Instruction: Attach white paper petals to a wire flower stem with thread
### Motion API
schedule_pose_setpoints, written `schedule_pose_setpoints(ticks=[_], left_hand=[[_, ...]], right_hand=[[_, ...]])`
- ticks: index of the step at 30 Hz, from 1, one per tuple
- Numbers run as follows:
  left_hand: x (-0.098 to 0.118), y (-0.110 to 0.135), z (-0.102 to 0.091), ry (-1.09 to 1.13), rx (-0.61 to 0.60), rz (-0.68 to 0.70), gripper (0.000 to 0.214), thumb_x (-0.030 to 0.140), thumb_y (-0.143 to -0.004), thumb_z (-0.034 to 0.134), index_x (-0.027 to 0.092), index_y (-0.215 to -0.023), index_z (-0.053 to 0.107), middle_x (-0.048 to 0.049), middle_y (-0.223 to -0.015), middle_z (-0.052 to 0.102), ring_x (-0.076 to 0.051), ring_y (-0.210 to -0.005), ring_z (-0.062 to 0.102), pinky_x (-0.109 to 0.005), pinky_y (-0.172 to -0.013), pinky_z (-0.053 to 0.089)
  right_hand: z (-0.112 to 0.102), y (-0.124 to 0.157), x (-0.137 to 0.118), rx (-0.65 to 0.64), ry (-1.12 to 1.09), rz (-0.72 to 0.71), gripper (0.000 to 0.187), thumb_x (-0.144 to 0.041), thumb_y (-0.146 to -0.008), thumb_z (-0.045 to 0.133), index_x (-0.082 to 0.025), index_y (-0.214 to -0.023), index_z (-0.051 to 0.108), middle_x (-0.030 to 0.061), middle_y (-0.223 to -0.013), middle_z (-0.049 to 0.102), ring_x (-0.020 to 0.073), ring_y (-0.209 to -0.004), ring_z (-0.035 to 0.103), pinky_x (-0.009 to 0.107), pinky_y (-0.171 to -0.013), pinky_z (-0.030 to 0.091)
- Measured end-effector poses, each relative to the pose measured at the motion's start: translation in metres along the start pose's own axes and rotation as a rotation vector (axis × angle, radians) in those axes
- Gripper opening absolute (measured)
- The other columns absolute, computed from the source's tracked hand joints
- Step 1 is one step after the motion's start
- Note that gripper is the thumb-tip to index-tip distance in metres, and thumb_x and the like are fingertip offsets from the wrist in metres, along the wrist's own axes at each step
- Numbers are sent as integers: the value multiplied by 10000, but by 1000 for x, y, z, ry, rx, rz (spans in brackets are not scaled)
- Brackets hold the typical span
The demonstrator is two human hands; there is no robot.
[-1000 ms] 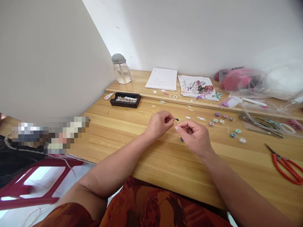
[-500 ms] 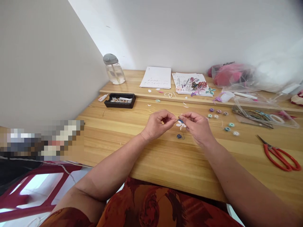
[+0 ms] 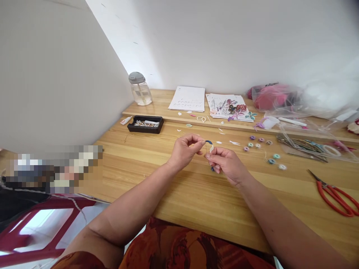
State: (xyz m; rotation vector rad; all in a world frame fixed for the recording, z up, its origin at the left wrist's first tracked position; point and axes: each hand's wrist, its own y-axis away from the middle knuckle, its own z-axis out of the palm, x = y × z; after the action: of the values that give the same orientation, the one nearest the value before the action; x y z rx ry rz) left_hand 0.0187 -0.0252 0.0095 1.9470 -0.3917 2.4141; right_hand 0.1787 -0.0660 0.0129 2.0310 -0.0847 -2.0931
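Over the middle of the wooden table (image 3: 196, 194) my two hands meet. My left hand (image 3: 185, 150) pinches a small dark blue petal piece (image 3: 208, 142) between thumb and forefinger. My right hand (image 3: 226, 164) is closed, its fingertips pinched on a small white petal piece (image 3: 211, 148) right beside the blue one. A blue paper coil (image 3: 212, 169) lies on the table just under my right hand, partly hidden by it.
Red scissors (image 3: 333, 193) lie at the right. Several small coloured coils (image 3: 260, 144) sit right of my hands. A black tray of beads (image 3: 146, 123), a water bottle (image 3: 140, 89), paper sheets (image 3: 189, 98), flower pictures (image 3: 230, 107) and plastic bags (image 3: 280, 97) line the back.
My hands have drawn slightly apart and my right hand has dropped lower. The blue piece now shows at my left fingertips, with the white piece at my right fingertips.
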Motion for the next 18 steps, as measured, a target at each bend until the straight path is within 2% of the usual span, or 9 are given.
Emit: schedule_pose_setpoints(ticks=[5,8,11,14,18], left_hand=[[2,0,1,262,-26,-195,317,339,-648,852,135,-780,648,-8,-767,680,-127,-795,677,-284,-799,558],[2,0,1,301,-10,-226,330,331,-631,867,132,-777,648,4,-730,681,-109,-740,675,-281,-815,554],[2,-1,1,296,30,-217,337,339,-624,870,128,-759,644,6,-706,677,-104,-699,674,-270,-784,556],[2,-2,1,256,84,-218,336,337,-629,866,122,-758,642,7,-710,668,-110,-681,681,-271,-763,560],[1,1,4,225,96,-242,345,346,-649,858,119,-782,635,-3,-726,674,-120,-669,690,-271,-726,565]], right_hand=[[2,1,1,-19,130,-73,299,-402,-709,748,-188,-665,544,-37,-556,530,68,-446,369,212,-421,279],[1,0,3,-25,255,-173,279,-413,-753,714,-189,-677,567,-35,-574,524,83,-475,396,228,-444,316],[-2,-2,4,53,357,-279,214,-362,-743,734,-190,-845,657,16,-771,643,137,-653,554,269,-571,454],[-3,-2,3,116,259,-329,429,-328,-707,784,-221,-1094,634,78,-1119,671,215,-960,635,337,-737,533],[2,-1,3,108,51,-353,521,-327,-690,816,-246,-1147,579,94,-1294,603,239,-1101,619,339,-759,553]])
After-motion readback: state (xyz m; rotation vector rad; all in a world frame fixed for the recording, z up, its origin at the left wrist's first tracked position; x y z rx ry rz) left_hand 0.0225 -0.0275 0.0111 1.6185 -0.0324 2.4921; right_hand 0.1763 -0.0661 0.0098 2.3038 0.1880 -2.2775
